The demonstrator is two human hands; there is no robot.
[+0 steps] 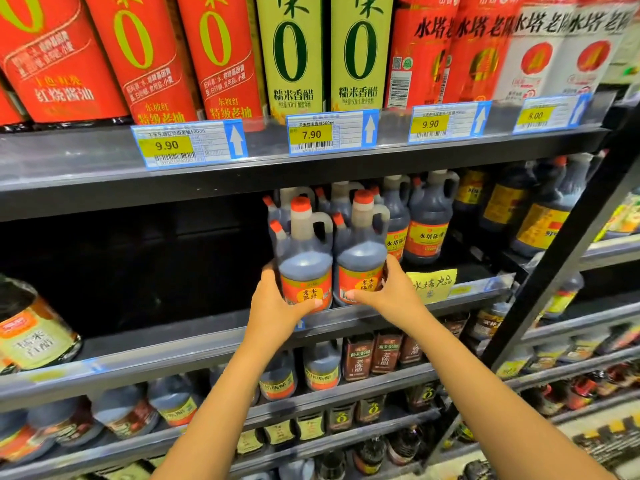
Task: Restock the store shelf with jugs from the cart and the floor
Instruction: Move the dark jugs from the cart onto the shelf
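Two dark vinegar jugs with red caps and orange labels stand side by side at the front of the middle shelf (194,344). My left hand (277,306) grips the base of the left jug (304,251), thumb across its label. My right hand (391,289) wraps round the base of the right jug (362,247). More jugs of the same kind (427,216) stand behind and to the right of them. Left of the two jugs the shelf is dark and bare.
The shelf above holds tall red and green bottles over price tags (188,143). A yellow handwritten note (433,284) hangs on the shelf edge right of my hands. A large jug (31,327) stands at far left. Lower shelves carry more jugs and bottles. A dark upright post (561,258) rises on the right.
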